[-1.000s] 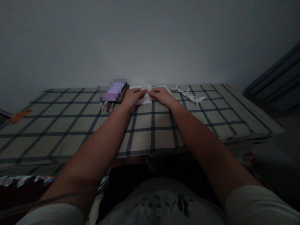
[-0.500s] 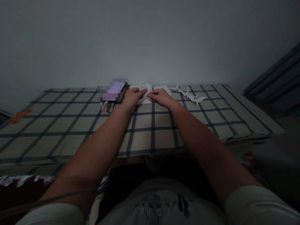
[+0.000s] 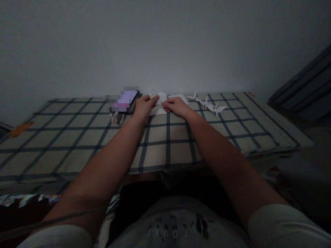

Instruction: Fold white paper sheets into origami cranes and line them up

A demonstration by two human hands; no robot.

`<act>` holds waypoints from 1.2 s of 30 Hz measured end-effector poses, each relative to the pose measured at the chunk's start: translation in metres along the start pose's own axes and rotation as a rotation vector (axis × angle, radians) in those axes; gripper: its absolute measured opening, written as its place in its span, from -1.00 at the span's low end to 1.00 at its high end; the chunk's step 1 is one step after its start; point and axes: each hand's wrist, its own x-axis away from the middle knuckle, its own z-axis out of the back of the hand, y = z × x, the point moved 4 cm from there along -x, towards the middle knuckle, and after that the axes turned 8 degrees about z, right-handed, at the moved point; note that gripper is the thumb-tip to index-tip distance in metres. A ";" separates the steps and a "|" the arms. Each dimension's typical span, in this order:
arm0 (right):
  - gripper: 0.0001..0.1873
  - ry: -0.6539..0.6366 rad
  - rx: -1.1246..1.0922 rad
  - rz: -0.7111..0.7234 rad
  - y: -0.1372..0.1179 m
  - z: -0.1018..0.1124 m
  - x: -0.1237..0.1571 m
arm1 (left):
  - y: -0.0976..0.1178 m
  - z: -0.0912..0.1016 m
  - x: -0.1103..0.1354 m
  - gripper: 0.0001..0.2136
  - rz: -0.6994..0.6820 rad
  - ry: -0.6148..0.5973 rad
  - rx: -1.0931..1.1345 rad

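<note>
At the far middle of the checked tablecloth, a piece of folded white paper [image 3: 162,96] shows between my two hands. My left hand [image 3: 144,105] pinches its left side with thumb and fingers closed. My right hand [image 3: 176,105] closes its fingertips on the lower right side. The finer folds are too dim to make out. Under the hands lies a flat white paper [image 3: 159,111], partly covered. Just beyond my right hand rests a white paper square [image 3: 181,98]. Folded paper cranes [image 3: 218,109] stand in a slanting row further right.
A phone [image 3: 127,100] with a lit screen leans left of my hands, a pinkish strap [image 3: 117,119] beside it. The checked tablecloth [image 3: 85,137] covers the table up to the plain wall [image 3: 165,44]. An orange patch [image 3: 22,129] marks the cloth's left end.
My left hand has shifted slightly left and its fingertips have drawn a little away from my right hand. More of the folded paper shows between them. The right hand stays nearly still.
</note>
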 end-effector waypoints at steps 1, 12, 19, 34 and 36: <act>-0.84 0.005 -0.005 -0.001 0.000 0.000 0.000 | 0.000 0.000 0.000 -0.72 0.003 0.003 0.006; -0.86 0.069 -0.024 0.014 -0.004 0.001 -0.001 | 0.008 -0.002 0.007 -0.68 0.002 0.060 0.042; -0.86 0.053 -0.012 0.001 -0.005 0.002 0.002 | 0.013 0.006 0.005 -0.67 -0.028 0.118 0.129; -0.79 0.121 0.280 0.209 -0.003 0.008 -0.001 | 0.005 -0.002 0.004 -0.68 -0.029 0.106 0.064; -0.78 0.151 0.350 0.227 -0.009 0.010 0.001 | 0.003 -0.002 0.004 -0.66 -0.030 0.130 0.073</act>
